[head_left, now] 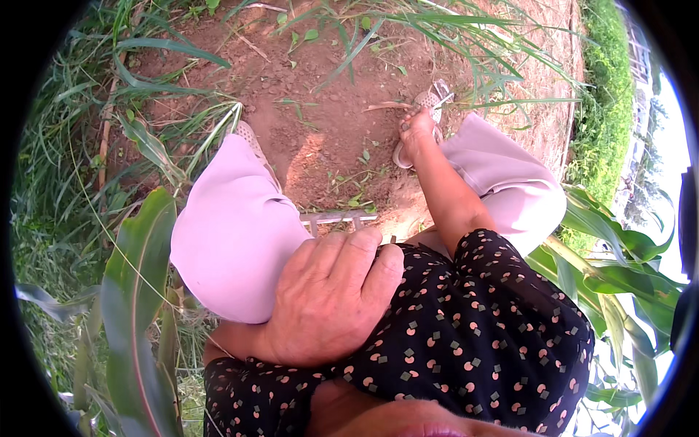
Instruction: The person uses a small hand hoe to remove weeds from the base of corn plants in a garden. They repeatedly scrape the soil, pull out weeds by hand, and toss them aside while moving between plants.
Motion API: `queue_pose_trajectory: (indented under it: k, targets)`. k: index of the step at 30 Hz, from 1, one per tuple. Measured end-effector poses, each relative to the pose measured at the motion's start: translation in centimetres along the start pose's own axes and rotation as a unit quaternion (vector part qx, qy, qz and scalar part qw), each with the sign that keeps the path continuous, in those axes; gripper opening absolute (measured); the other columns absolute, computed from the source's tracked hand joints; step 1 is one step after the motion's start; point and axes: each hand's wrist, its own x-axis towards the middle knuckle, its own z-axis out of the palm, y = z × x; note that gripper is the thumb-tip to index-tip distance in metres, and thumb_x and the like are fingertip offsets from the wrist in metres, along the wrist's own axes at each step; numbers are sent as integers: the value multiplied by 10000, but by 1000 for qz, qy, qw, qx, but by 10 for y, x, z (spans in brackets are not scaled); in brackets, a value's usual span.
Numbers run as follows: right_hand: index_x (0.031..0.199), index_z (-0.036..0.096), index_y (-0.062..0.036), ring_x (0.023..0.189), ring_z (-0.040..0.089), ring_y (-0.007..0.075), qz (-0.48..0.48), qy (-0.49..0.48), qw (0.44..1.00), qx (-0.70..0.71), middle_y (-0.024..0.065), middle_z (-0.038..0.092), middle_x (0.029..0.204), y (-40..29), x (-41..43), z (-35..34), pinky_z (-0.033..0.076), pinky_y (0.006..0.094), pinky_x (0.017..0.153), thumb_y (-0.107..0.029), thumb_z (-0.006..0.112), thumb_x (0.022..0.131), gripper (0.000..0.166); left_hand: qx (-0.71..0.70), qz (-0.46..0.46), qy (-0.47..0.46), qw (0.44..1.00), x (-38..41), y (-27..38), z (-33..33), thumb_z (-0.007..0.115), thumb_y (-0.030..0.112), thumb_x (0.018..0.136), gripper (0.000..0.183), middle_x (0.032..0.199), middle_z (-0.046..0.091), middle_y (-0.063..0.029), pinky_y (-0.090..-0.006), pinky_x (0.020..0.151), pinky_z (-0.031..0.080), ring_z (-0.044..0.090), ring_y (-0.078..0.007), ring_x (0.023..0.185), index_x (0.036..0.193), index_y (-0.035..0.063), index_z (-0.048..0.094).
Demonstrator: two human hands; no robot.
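My left hand [333,295] is raised close in front of my chest, its back towards me and its fingers together and bent. Its palm is hidden, so I cannot tell whether it holds anything. My right arm stretches down past my right knee. At its end, my right hand [418,131] is low beside my right shoe [428,99], which is pale with a dotted pattern. Its fingers are bent and small in view; what is in them is unclear. A small shiny piece [443,90] and a thin stem lie just beyond the hand. Bare reddish soil [338,114] spreads between my feet.
Long grass [60,158] grows thickly on the left, and more blades [480,27] arch over the soil ahead. Broad-leaved stalks, like maize, stand close at my left [136,306] and right [622,278]. A pale frame edge [341,217] shows low between my legs.
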Motion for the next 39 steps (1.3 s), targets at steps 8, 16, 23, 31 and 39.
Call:
queue_pose_trajectory:
  k: [8,16,23,31,39]
  targets:
    - [762,411,-131,484,419,144,34,-9,999,18,9,432,610,9,-14,23,361,280,434,-352,407,1001,326,5,6,14,1000,-1,-1,2,743,116,641,353,972,604,-67,-348,692,474,618,-240,802,972,90,622]
    - [811,425,-140,487,439,141,1,99,993,58,18,439,639,-21,1,22,370,287,418,-345,406,1011,287,4,15,11,1000,-1,-2,2,738,123,644,367,964,599,-68,-350,680,473,613,-239,788,989,84,621]
    - [822,442,-103,504,442,148,-104,8,988,-110,30,464,658,5,-14,6,377,292,432,-308,414,1003,274,12,17,7,1000,-2,-1,0,724,123,661,350,960,597,-74,-348,668,472,614,-241,786,991,75,618]
    - [877,464,-128,470,433,145,14,-201,947,-251,8,459,646,63,-118,35,367,308,417,-333,489,983,232,12,22,10,1000,-2,-3,0,704,163,688,334,965,599,-78,-342,650,474,614,-237,782,994,68,610]
    - [941,474,-127,471,460,126,37,-315,898,-305,-10,458,635,102,-150,41,383,299,416,-323,525,971,206,18,11,22,1000,-9,-7,-3,685,171,711,313,987,603,-74,-336,642,470,617,-227,775,999,74,611]
